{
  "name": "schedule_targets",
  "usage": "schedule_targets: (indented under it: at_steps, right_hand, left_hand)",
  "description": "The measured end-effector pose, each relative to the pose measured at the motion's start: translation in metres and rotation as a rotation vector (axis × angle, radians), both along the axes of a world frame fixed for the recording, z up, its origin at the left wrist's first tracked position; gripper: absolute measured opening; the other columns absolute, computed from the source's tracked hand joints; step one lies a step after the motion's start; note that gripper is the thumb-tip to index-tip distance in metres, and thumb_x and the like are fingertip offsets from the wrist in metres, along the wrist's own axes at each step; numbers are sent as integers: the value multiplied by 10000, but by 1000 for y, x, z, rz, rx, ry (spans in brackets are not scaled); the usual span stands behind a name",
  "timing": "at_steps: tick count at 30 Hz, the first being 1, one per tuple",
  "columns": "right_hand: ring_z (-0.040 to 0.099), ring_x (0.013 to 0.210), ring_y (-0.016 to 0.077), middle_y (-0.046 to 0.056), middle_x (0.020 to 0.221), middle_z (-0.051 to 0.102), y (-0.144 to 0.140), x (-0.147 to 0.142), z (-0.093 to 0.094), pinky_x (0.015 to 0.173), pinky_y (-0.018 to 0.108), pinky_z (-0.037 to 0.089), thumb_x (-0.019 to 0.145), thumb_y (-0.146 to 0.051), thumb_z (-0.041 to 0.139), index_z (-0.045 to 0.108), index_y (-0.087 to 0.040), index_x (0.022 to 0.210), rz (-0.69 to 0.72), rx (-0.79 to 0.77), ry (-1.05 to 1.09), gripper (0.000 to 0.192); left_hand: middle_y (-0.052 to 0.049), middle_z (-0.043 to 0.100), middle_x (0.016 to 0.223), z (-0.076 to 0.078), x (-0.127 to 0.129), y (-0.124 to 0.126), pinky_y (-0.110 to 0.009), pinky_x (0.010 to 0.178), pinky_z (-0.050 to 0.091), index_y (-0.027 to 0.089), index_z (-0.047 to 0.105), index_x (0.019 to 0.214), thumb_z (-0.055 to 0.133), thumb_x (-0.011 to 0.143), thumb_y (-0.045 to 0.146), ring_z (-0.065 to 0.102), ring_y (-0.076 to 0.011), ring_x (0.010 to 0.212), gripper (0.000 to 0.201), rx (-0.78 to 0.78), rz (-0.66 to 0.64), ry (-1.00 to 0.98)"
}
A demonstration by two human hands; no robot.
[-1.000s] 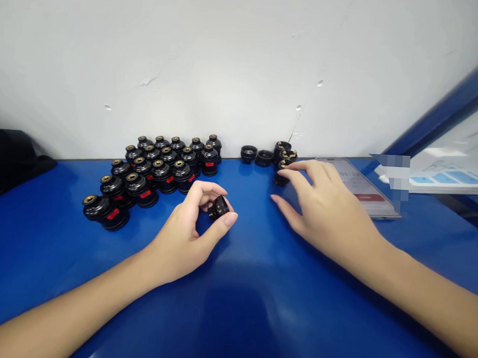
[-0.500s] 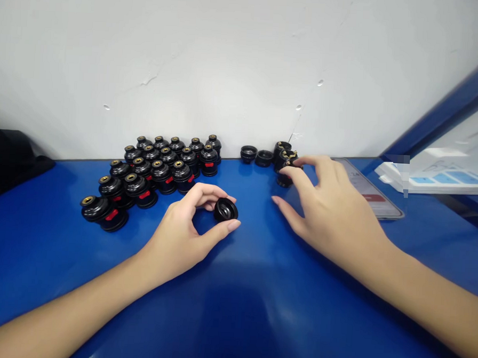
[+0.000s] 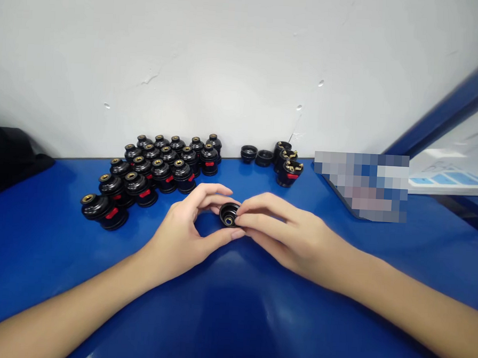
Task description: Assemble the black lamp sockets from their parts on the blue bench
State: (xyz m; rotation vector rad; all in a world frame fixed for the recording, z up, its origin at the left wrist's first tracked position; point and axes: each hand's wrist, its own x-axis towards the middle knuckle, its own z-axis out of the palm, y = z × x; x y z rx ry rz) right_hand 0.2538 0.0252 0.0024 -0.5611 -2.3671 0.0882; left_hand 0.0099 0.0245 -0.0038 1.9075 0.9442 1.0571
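Between both hands is a black lamp holder cap (image 3: pixel 229 215), its hollow side towards me and a brass ring at its bottom. My left hand (image 3: pixel 196 225) is closed around the cap's left side, thumb below and fingers behind. The fingertips of my right hand (image 3: pixel 292 230) pinch its right rim and hide part of it. Beyond my right hand stand several black lamp holder bodies (image 3: pixel 289 173) with brass contacts on top; the nearest shows a red switch. Two loose black caps (image 3: pixel 248 154) sit beside them by the wall.
Several assembled black lamp holders (image 3: pixel 142 187) with brass tops, some showing red switches, stand in rows at the left on the blue table (image 3: pixel 232 312). Black cloth (image 3: pixel 16 156) lies far left. A blurred-out flat item (image 3: pixel 362 191) is at the right, near a blue post (image 3: pixel 447 99).
My right hand has moved left and towards me from the lamp holder bodies to the cap. The cap has turned slightly in my left hand, showing its brass ring.
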Motion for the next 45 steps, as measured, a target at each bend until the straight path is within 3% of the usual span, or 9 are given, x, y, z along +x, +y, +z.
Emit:
schedule_targets:
  at_steps: [6,13,17,20,27,38,42,45]
  right_hand:
    - [756,1011,195,112,1152,763,8,-2,14,881,294,625,1085,-120,555,735,-183,1154,-35,-17,-66,203]
    - [739,983,288,145,1119,778,59,1,49,887,418,584,1064,-168,532,785,-177,1108,-366,61,-203,257]
    - [739,999,316,169,1107,789,93,-1,56,879,415,561,1010,-114,580,802,-137,1069,-564,45,-240,231]
    - [746,1038,316,172,1148,800,108,-3,55,898,402,551,1010,-111,601,809,-135,1082,-632,-3,-296,221]
    - [726,960,276,144,1089,807,120,-2,48,813,372,509,1010,-141,604,814,-154,1015,-633,20,-341,210]
    - [721,923,285,145,1053,801,119,-7,44,757,385,502,1022,-164,579,803,-157,1005,-646,23,-370,225]
    - [707,1123,348,205,1229,758,111,-14,47,902,450,556,1042,-179,566,769,-115,1157,-601,99,-270,242]
    - [665,1328,327,213,1425,708,106,-25,44,1104,469,545,1054,-112,513,701,-91,1340,-347,115,-186,343]
  left_hand:
    - [-77,735,1359,-5,-1,1,-417,1120,575,271,518,1409,876,913,315,718,-225,1239,613,19,49,-9]
    - [-89,680,1368,-6,-1,2,-480,1144,531,270,549,1345,750,1007,300,666,-246,1288,394,103,186,65]
    - [-73,683,1344,-3,-1,0,-490,1149,517,271,566,1323,720,1024,293,662,-242,1278,337,107,199,87]
    - [-67,688,1324,-2,-2,0,-486,1133,523,266,573,1307,709,1027,289,667,-237,1248,312,109,214,95]
    - [-65,698,1279,-1,-1,0,-457,1087,542,259,587,1268,695,1027,273,679,-228,1188,265,130,248,112]
    - [-70,701,1253,-1,-1,2,-468,1071,540,254,589,1238,684,1024,278,677,-232,1169,236,123,252,106]
    - [-66,702,1258,-1,-1,2,-464,1074,538,252,588,1250,685,1022,286,679,-227,1160,250,114,259,117]
    - [-68,705,1265,-2,-1,2,-463,1076,543,247,599,1253,683,1021,287,686,-230,1157,250,114,266,130]
